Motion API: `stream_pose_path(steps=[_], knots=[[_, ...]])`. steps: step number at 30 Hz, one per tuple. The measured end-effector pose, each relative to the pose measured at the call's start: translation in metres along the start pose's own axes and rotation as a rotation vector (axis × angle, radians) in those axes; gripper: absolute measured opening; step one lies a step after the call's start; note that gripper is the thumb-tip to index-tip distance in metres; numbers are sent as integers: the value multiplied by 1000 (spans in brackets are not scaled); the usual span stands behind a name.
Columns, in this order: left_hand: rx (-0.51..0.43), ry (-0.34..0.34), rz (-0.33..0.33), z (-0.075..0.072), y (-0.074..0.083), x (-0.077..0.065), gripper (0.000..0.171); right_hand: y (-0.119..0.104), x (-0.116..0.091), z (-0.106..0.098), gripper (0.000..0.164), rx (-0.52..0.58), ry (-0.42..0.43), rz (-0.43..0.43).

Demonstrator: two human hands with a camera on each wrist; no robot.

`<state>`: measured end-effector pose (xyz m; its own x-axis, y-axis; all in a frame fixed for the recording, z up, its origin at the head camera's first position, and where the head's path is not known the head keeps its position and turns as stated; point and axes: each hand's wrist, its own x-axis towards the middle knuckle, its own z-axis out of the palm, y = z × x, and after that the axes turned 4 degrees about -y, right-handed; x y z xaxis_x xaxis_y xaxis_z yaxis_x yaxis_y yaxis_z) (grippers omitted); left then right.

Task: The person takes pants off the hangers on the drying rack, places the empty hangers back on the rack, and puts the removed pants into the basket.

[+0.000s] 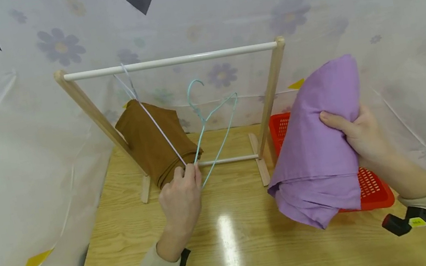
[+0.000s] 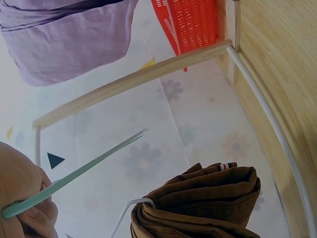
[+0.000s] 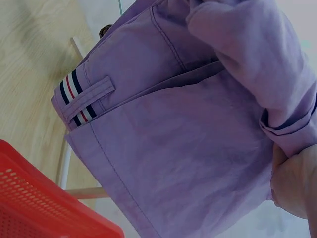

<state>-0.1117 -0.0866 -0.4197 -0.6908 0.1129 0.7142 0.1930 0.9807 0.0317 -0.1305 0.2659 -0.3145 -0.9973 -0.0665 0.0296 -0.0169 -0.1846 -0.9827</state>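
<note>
Left hand, at seven o'clock in the head view, grips one corner of a tilted mint-green wire hanger, apparently to leave its hook free at twelve; the right hand, at three, grasps a folded purple cloth garment, thumb on top, likely keeping the layers together. A folded brown cloth garment hangs at nine on a thin white hanger. To its right, the white rail runs on to a wooden post at two; a red plastic basket edges in at four.
</note>
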Motion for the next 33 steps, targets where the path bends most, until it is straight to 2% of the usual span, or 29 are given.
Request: stream_pose_path(steps=[4,14,20,29,33], knots=[[-11,-6,3,0,1,-1,30,-10,4,-4,38,-28,14,-18],[-15,-21,10,-1,2,-1,28,-38,17,-17,40,-83,-53,-101],[-12,-14,15,-2,2,-1,29,-48,27,-33,42,-90,-60,-100],[-22,-9,8,-2,3,-1,29,-42,41,-56,44,-109,-111,-117],[-20,-10,8,-2,4,-1,27,-34,46,-66,43,-152,-99,-70]])
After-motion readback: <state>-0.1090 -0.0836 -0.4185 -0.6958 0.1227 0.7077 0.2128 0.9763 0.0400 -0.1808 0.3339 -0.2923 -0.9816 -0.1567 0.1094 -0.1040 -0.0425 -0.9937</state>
